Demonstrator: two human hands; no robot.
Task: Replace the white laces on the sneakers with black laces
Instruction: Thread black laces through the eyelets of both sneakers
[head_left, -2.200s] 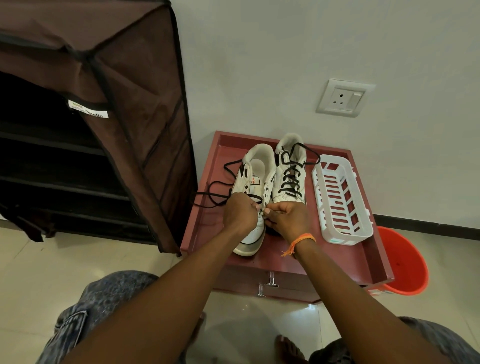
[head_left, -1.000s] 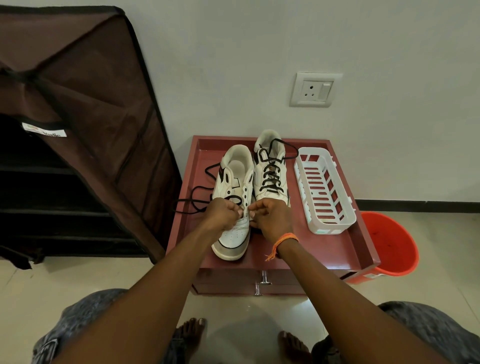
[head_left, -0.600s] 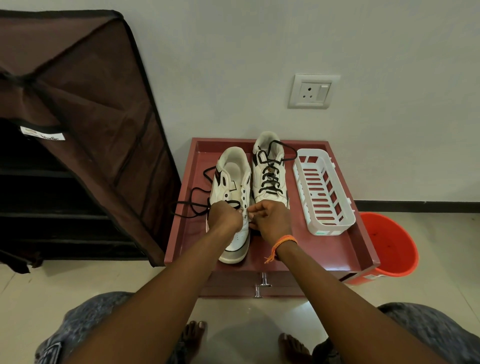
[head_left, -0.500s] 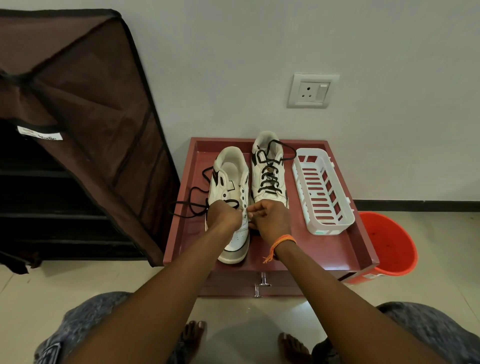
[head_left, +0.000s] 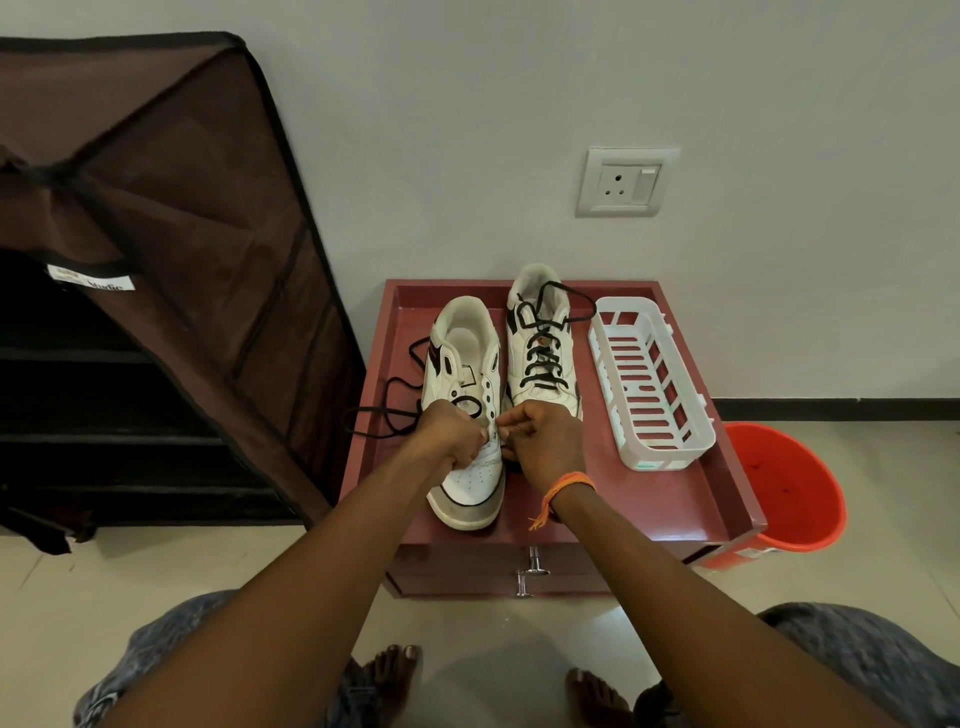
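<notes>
White wall behind; brown fabric shoe rack (head_left: 171, 218) at left. Red surface (head_left: 675, 499) carries white basket (head_left: 649, 384), two sneakers. Far sneaker (head_left: 543, 343) fully laced black. Near sneaker (head_left: 467, 415): left hand (head_left: 449, 434) and right hand (head_left: 545, 436) both pinching black lace (head_left: 387, 415) at lower eyelets.

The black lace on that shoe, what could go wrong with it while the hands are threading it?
1. The loose black lace trails in loops off the left side of the shoe; it could snag or tangle as it gets pulled through.
2. Both the left hand and the right hand work close together low on the shoe, hiding the holes, so one might get skipped.
3. The shoe's toe sits near the front edge of the red cabinet; a hard tug might slide it off.
</notes>
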